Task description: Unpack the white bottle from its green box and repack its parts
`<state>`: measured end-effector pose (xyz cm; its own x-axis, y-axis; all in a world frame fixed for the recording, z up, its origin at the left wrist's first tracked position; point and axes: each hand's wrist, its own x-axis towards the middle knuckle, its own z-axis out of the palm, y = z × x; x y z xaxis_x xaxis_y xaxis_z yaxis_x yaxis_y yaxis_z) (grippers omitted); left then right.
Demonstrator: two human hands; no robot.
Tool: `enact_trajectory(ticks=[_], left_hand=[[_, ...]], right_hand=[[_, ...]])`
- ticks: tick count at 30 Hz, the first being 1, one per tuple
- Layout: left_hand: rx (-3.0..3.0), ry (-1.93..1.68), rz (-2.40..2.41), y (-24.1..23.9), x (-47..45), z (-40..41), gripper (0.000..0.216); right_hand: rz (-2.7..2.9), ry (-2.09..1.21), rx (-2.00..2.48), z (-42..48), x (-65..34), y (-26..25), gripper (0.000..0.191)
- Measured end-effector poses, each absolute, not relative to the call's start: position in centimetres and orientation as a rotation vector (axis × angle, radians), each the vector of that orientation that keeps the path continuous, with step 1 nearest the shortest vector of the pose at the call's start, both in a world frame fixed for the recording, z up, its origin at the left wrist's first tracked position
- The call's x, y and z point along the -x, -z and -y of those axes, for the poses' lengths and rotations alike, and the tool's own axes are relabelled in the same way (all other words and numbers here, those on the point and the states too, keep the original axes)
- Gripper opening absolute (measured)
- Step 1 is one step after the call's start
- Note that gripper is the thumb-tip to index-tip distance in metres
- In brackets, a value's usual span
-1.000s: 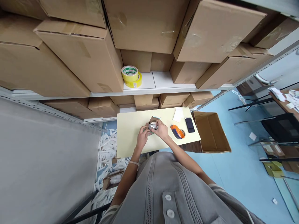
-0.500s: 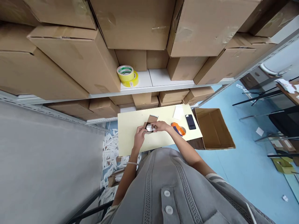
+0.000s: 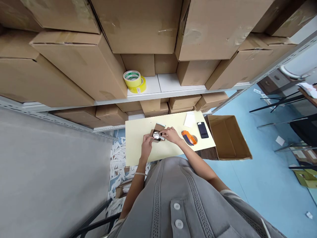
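Observation:
A small open cardboard box (image 3: 159,127) lies on the cream tabletop (image 3: 135,138), its flap raised at the far side. Inside it sits a shiny, silvery round object (image 3: 156,135) whose kind I cannot tell. My left hand (image 3: 147,145) grips the left side of the box, fingers closed along its edge. At the box's right side, my right hand (image 3: 171,135) has its fingertips pinched beside the silvery object. A small pale piece shows under those fingers; what they pinch is too small to make out.
An orange tape dispenser (image 3: 189,138), a black phone (image 3: 202,130) and white paper (image 3: 189,119) lie right on the table. A large open carton (image 3: 229,138) stands beyond. Tape rolls (image 3: 134,81) sit on the shelf among cartons (image 3: 138,26). Paper strips (image 3: 117,155) litter the floor at left.
The small box and the silvery object have shifted slightly left. My right hand's fingers have drawn back a little, so more of the silvery object shows.

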<state>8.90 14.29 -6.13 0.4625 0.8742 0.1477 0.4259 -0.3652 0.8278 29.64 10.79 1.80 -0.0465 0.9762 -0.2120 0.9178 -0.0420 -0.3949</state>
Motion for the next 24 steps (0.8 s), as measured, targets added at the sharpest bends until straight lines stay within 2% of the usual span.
enact_trajectory(ticks=[5,12,16,24], left_hand=[[-1.952,-0.799,-1.093,6.6,-8.6,-14.8,0.019],[-1.935,-0.825,-1.097,6.8,-8.5,-14.9,0.019],[-1.927,-0.804,-1.086,6.9,-8.5,-15.2,0.020],[-1.911,-0.815,-1.111,7.0,-8.2,-15.9,0.020]], right_hand=[[2.191,-0.791,2.090,-10.9,-29.2,-2.0,0.031],[1.907,-1.093,1.994,-11.9,-28.7,-1.0,0.029],[1.990,-0.908,2.147,-12.8,-27.3,-0.8,0.032],[2.157,-0.664,2.219,-13.4,-25.4,-1.3,0.018]])
